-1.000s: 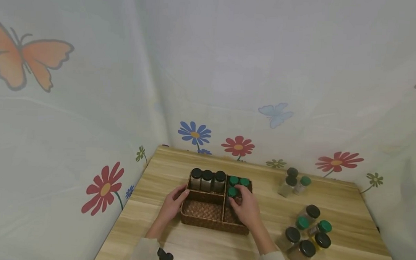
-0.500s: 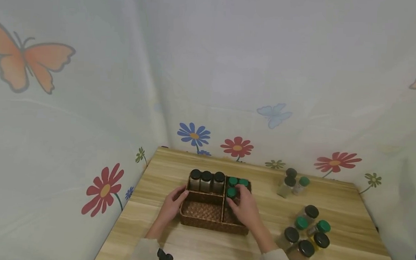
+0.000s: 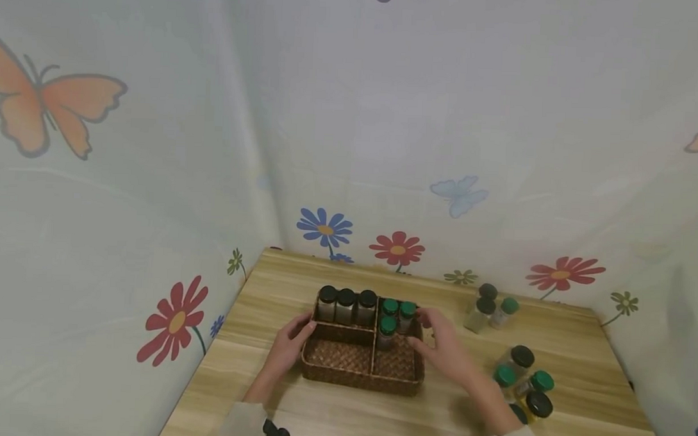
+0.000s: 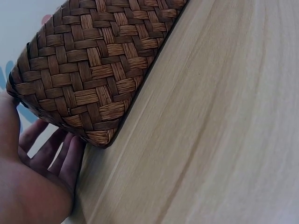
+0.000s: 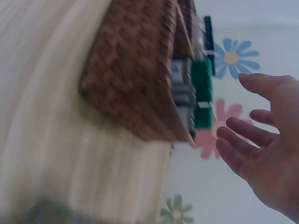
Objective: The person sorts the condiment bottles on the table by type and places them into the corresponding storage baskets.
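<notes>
left hand (image 3: 289, 345) rests relaxed fingers against the left end of a woven basket (image 3: 337, 377); right hand (image 3: 447, 348), fingers loosely parted, grasping nothing, hovers right of green-capped jars (image 3: 387, 330).

Basket (image 3: 343, 375): brown, woven, partitioned, level, at 6 o'clock in head view. Contents, from its centre: three black-capped jars (image 3: 345, 305), upright, 11 o'clock; three green-capped jars (image 3: 388, 326), upright, 2 o'clock.

Three viewpoints, one basket (image 3: 343, 375)
The head camera looks forward and down from above; both wrist cameras sit close, tilted towards its walls. Head and right wrist share green lids (image 5: 202, 79).
</notes>
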### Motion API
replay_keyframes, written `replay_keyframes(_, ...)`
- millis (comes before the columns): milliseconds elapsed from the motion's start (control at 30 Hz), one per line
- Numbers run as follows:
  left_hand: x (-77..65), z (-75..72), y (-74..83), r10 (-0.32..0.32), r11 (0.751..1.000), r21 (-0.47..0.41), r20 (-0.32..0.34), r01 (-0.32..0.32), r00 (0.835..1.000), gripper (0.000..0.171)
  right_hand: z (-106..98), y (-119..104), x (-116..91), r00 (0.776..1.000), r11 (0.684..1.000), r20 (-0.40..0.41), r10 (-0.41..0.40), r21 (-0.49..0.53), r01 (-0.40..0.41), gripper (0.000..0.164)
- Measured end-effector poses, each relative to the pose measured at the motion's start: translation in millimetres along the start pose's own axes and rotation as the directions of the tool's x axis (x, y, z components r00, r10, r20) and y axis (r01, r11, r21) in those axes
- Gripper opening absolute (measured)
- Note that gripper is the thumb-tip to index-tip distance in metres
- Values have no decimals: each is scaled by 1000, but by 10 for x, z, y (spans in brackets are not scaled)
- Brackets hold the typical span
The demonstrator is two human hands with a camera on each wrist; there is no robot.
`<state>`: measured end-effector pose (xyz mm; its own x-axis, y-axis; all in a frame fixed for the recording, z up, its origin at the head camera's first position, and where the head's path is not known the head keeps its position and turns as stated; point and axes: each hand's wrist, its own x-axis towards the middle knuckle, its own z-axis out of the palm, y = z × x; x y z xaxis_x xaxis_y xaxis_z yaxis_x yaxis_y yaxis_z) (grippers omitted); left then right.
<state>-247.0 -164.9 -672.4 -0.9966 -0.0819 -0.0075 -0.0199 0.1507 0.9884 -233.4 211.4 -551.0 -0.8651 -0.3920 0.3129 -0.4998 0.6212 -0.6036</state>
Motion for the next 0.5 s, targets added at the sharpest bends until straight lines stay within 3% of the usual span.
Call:
replay_keyframes(133,-11,-10,17,-2,1000,-6,-9,2,1000,60,-334,49,-89,1000,999,5,3,-52,-2,55)
replay_keyframes(333,-5,1,30,18,1000,-11,0,-18,1000,60,-797,253,-232,996,989,15,85,-120,-83,53)
replay_keyframes(500,-7,10,3,17,1000,-16,2,-17,1000,59,-1070,501,-343,998,984,-52,41,-169,-50,45)
